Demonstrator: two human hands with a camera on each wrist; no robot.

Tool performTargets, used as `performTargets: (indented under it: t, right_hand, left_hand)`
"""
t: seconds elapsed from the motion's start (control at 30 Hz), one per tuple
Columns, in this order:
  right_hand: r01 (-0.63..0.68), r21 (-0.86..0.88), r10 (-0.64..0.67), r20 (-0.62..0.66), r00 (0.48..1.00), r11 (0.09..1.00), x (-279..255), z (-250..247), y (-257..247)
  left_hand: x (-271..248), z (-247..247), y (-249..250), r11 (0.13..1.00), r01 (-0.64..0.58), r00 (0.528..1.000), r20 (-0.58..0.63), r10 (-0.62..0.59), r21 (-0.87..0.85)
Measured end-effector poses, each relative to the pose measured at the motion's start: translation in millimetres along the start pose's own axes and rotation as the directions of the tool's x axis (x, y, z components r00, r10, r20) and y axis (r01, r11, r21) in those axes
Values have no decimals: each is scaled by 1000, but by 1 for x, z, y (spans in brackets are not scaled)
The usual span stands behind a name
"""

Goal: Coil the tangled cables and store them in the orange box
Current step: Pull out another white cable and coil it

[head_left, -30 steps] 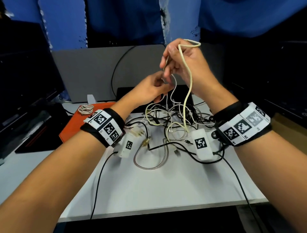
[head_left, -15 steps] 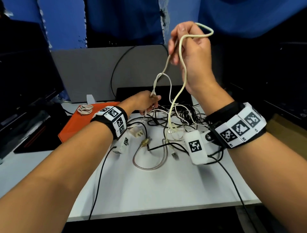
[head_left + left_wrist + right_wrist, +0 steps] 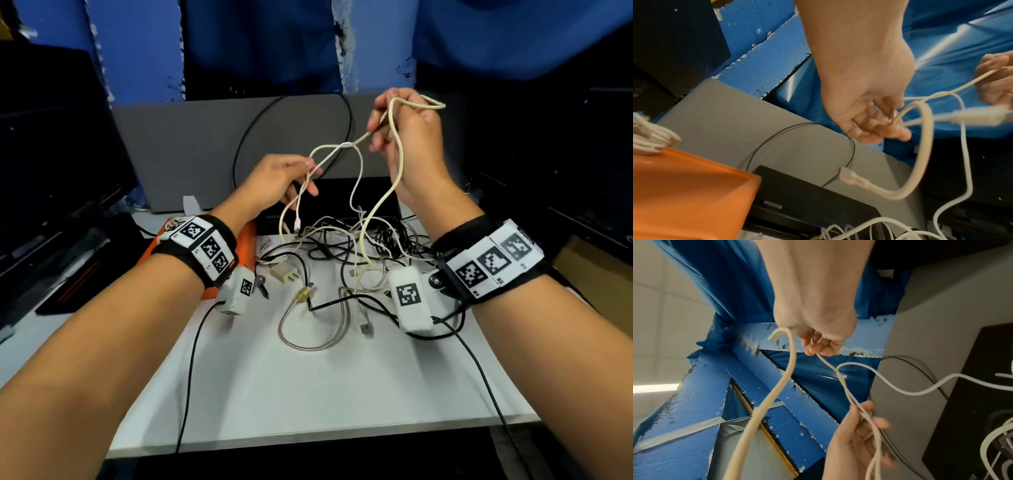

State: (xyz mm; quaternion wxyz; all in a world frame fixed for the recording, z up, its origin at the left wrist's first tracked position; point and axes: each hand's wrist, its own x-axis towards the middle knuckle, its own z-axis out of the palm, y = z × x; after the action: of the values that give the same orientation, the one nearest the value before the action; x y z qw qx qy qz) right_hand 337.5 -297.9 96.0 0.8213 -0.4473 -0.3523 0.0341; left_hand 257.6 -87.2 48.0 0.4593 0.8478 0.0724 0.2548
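Item: cream cable (image 3: 397,171), thick, raised above the tangled cables (image 3: 342,246) on the white table (image 3: 308,394). One loop sticks out past the top of the right hand (image 3: 407,137); a long strand hangs from that hand down into the tangle.

Right hand: held highest above the tangle, fingers curled and pinching the cream cable where it folds.

Left hand (image 3: 277,181): lower, to the left of the right hand, above the tangle's far-left edge. Thumb and fingertips (image 3: 900,129) pinch a crossing of the cream cable and a thinner white cable (image 3: 356,185); the remaining fingers are loosely curled. A connector end (image 3: 851,176) dangles below this hand.

Orange box (image 3: 246,236): left of the tangle, mostly hidden behind the left wrist. A coiled white cable (image 3: 651,138) lies on it.

Also by the tangle: a silver braided cable (image 3: 308,346) looped on its near side, a white plug (image 3: 284,274) at its left edge.
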Motion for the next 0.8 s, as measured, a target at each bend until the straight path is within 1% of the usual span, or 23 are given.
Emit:
performTargets:
  t: [0.03,0.1,0.13,0.17,0.2,0.23,0.3,0.37,0.4,0.43,0.5,0.53,0.6,0.67,0.73,0.77,0.8]
  right_hand:
    - [19,15,-19,-19,1000,1000,0,2,-2]
    - [64,51,-61,-57,997,997,1,4,-7]
    - [80,63,-76,-60,995,995,3,6,-10]
    - [87,61,-84,-52,995,994,4,7,-12]
    - [85,44,-84,-34,996,995,5,8,-14]
    - [74,16,-73,-10,997,997,5,9,-15]
    - [37,-31,-36,40,999,999,4,10,-14]
    - [1,-53,3,82,997,999,2,11,-11]
    - [-9,-58,15,100,995,998,1,12,-10]
    - [-14,-61,21,115,993,998,0,14,-10]
    - [-13,-73,23,126,992,997,0,15,-12]
    - [-15,-79,24,125,992,997,0,15,-13]
    - [-17,-78,26,107,994,997,1,12,-14]
    - [-7,-69,12,67,998,998,2,9,-13]
    - [22,-36,-22,3,1000,999,3,5,-13]
    - [46,3,-46,-26,999,999,2,3,-13]
    - [80,41,-78,-47,996,996,2,2,-14]
  left_hand:
    - [2,0,-4,996,75,997,10,-75,53]
    - [5,1,-17,961,199,980,-20,-199,192]
    - [6,2,-22,950,233,972,-51,-227,210]
    - [5,3,-24,957,231,972,-79,-220,177]
    - [5,6,-23,976,187,979,-101,-176,112]
    - [4,9,-19,993,105,989,-112,-99,48]
    - [3,19,0,995,-102,990,-97,102,7]
    - [4,30,19,956,-284,955,-64,288,76]
    - [5,35,26,930,-341,935,-57,351,137]
    - [6,37,31,908,-371,920,-56,388,193]
    - [10,39,37,882,-387,907,-59,417,269]
    - [11,39,37,883,-381,911,-54,410,273]
    - [12,35,36,910,-347,932,-22,361,227]
    - [15,28,33,950,-274,961,-2,277,150]
    - [22,20,23,983,-134,990,-21,137,126]
    - [26,16,15,986,-32,998,-44,40,164]
    - [30,13,5,971,87,995,-68,-73,221]
